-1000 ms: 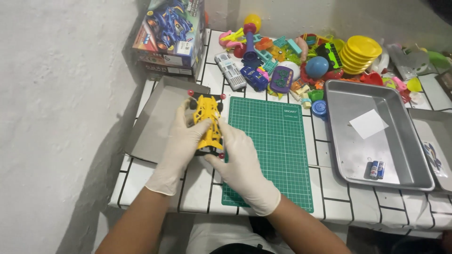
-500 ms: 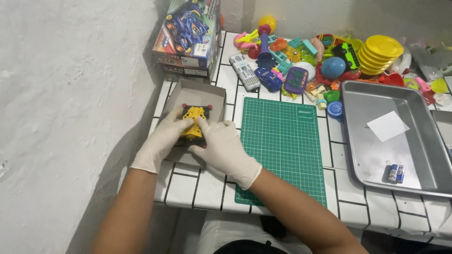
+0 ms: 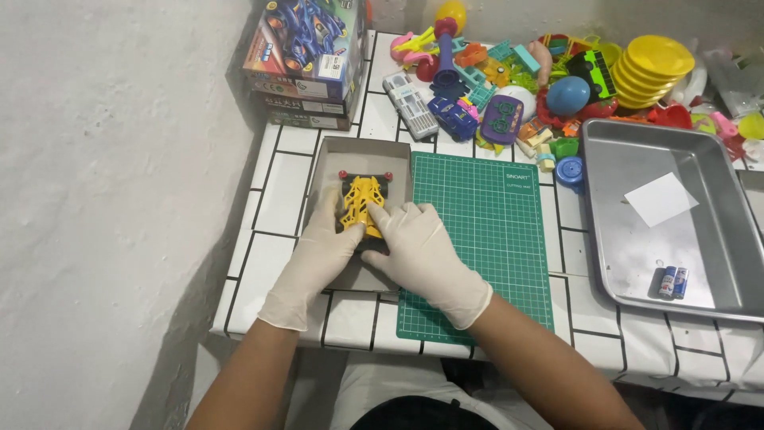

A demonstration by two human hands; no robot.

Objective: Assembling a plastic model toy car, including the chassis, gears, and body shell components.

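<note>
Inside the grey cardboard tray (image 3: 330, 155), both gloved hands, left (image 3: 322, 247) and right (image 3: 418, 251), grip the yellow toy car (image 3: 362, 203).

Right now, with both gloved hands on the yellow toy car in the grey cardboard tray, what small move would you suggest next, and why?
Probably ease both hands off: the yellow toy car already lies inside the shallow grey cardboard tray, with the left hand and right hand pressing on it.
</note>
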